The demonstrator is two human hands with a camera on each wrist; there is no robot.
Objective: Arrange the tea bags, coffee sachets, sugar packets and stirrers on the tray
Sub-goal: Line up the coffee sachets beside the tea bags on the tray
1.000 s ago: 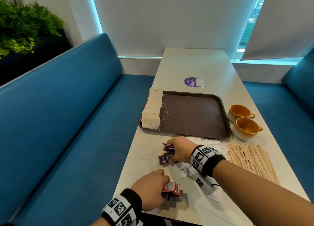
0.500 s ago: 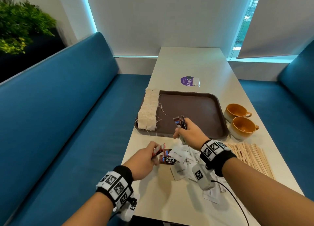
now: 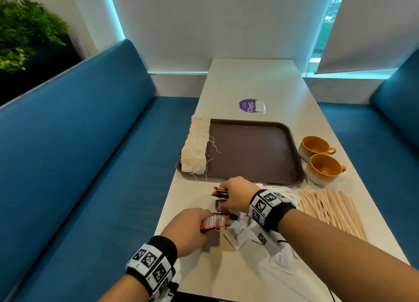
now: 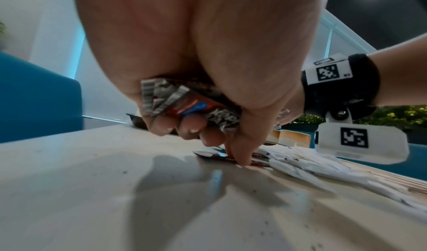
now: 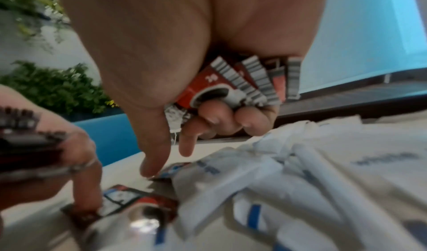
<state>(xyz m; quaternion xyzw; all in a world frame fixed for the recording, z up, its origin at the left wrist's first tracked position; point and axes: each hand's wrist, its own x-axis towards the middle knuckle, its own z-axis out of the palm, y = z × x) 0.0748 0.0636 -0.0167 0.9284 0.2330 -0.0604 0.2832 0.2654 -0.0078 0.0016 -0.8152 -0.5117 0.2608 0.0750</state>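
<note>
A brown tray (image 3: 254, 152) lies on the white table, with a row of tea bags (image 3: 196, 145) along its left edge. My left hand (image 3: 188, 229) grips a bunch of red coffee sachets (image 3: 213, 222) just in front of the tray; its thumb presses on another sachet (image 4: 221, 156) lying on the table. My right hand (image 3: 235, 197) holds a fan of coffee sachets (image 5: 249, 83) against its palm, thumb and forefinger reaching down to a loose sachet (image 5: 138, 200). White sugar packets (image 3: 244, 233) lie scattered under the right wrist. Wooden stirrers (image 3: 331, 208) lie to the right.
Two orange cups (image 3: 322, 165) stand right of the tray. A purple round sticker (image 3: 249, 105) is on the table behind the tray. Blue bench seats (image 3: 90, 165) run along both sides of the table. A green plant (image 3: 25, 36) stands at the far left.
My right hand came back from above the tray's near edge down to the pile of sachets. My left hand moved right, onto the sachets beside the sugar packets.
</note>
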